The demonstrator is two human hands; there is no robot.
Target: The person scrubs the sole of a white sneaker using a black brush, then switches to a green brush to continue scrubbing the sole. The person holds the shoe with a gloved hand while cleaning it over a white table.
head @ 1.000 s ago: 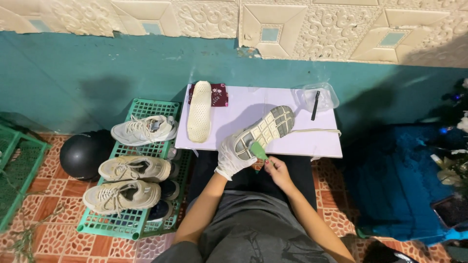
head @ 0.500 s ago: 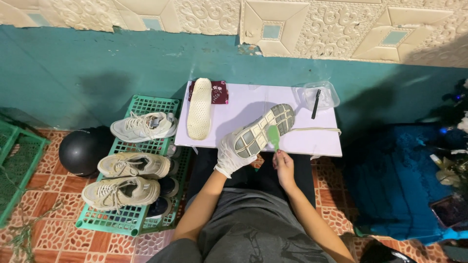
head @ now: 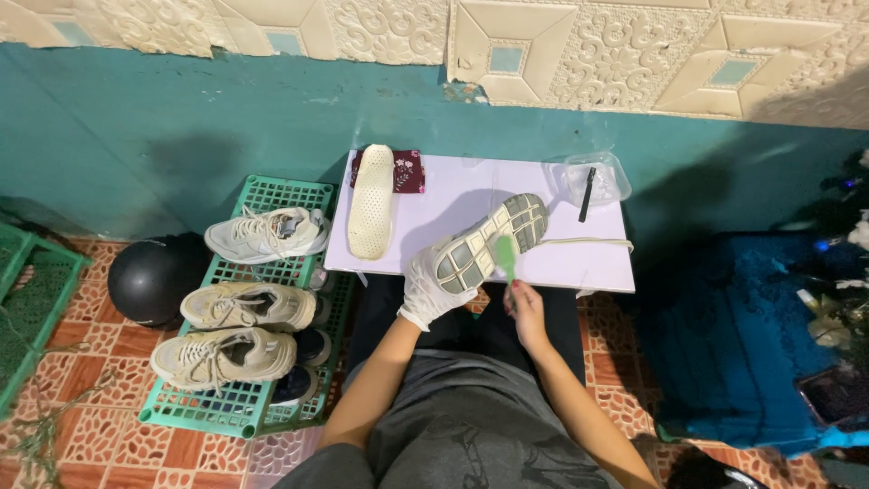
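At the bench's [head: 561, 263] front edge, my gloved left hand [head: 425, 292] grips the upturned sneaker [head: 489, 243]; my right hand [head: 525, 303] holds a green brush [head: 505, 255] on its sole.

On the desk [head: 561, 263]: insole [head: 372, 201] at left, bowl [head: 596, 179] at back right
Left of desk: rack [head: 237, 412] with three shoes [head: 247, 306]
Left of rack: helmet [head: 148, 279] on floor
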